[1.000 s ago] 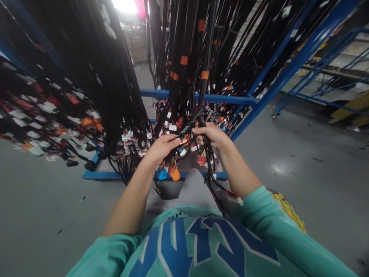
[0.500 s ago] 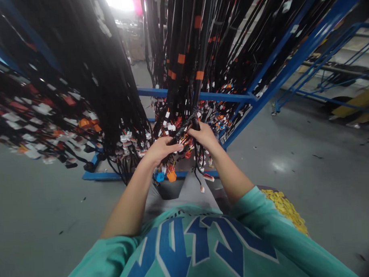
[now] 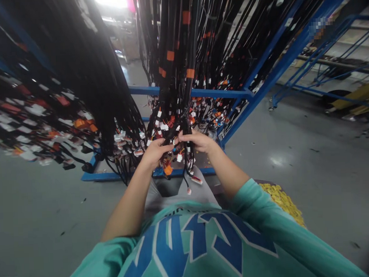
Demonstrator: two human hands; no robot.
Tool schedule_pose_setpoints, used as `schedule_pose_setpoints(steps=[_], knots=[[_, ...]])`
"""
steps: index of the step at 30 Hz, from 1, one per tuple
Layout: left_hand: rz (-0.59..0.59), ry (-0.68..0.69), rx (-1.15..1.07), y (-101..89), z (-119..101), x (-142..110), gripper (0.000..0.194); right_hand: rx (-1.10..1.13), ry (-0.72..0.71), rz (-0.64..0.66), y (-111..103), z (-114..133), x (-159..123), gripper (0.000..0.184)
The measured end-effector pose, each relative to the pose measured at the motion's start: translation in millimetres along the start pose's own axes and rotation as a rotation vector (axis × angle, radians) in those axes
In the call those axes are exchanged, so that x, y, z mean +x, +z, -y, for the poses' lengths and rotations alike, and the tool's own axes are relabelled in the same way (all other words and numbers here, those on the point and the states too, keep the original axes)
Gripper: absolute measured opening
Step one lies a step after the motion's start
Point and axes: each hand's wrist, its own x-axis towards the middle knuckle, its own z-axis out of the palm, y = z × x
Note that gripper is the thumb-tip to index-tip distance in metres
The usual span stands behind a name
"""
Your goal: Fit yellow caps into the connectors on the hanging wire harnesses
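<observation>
A black taped wire harness [image 3: 186,114] hangs before me and splits into branches near its lower end. My left hand [image 3: 156,153] is closed around its left branch, thumb pointing right. My right hand [image 3: 200,141] is closed at the right branch, its fingertips close to my left thumb. Below the hands dangle a white connector [image 3: 179,157] and an orange connector [image 3: 168,169]. Thin black leads hang lower, ending in a red-and-white connector [image 3: 197,180] and a small white plug [image 3: 189,191]. Some fingers are hidden behind the wires.
More black harnesses [image 3: 106,76] with many connectors hang densely on both sides. A blue rack frame [image 3: 221,92] crosses behind the hands and slopes up at right. A container of yellow pieces [image 3: 280,202] stands by my right elbow. Another blue cart [image 3: 316,87] is farther right.
My right hand has turned flatter, its fingertips reaching left toward my left thumb. The white connector now shows below the hands. The view has shifted slightly.
</observation>
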Motion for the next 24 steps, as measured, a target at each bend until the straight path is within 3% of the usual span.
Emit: schedule_pose_setpoints(steps=[5,10,12,14,16,18,22,24], knots=[[0.036,-0.046,0.043,-7.3,-17.6,-15.0,0.033,-0.129,-0.085,-0.185,-0.7,-1.5,-6.3,0.039],[0.129,0.020,0.167,-6.5,-35.7,-28.3,0.022,-0.579,-0.157,-0.463,-19.3,7.1,-16.1,0.035],[0.200,-0.021,0.149,-5.5,-37.4,-27.2,0.021,-0.767,-0.161,-0.599,-25.1,10.0,-20.4,0.033],[0.282,-0.085,0.107,-5.2,-35.6,-22.3,0.021,-0.817,-0.166,-0.678,-27.0,10.5,-23.6,0.030],[0.305,-0.093,0.126,-5.5,-31.1,-15.3,0.021,-0.653,-0.163,-0.637,-24.8,8.4,-25.3,0.029],[0.230,0.011,0.278,-5.7,-25.0,-9.1,0.020,-0.357,-0.112,-0.500,-19.4,5.2,-25.3,0.032],[-0.104,0.325,0.690,-2.2,-12.9,-11.0,0.019,0.084,0.013,-0.245,-5.9,3.0,-22.4,0.034],[-0.260,0.401,0.642,3.2,-8.7,-20.9,0.020,0.215,0.066,-0.141,-0.3,5.8,-22.1,0.031]])
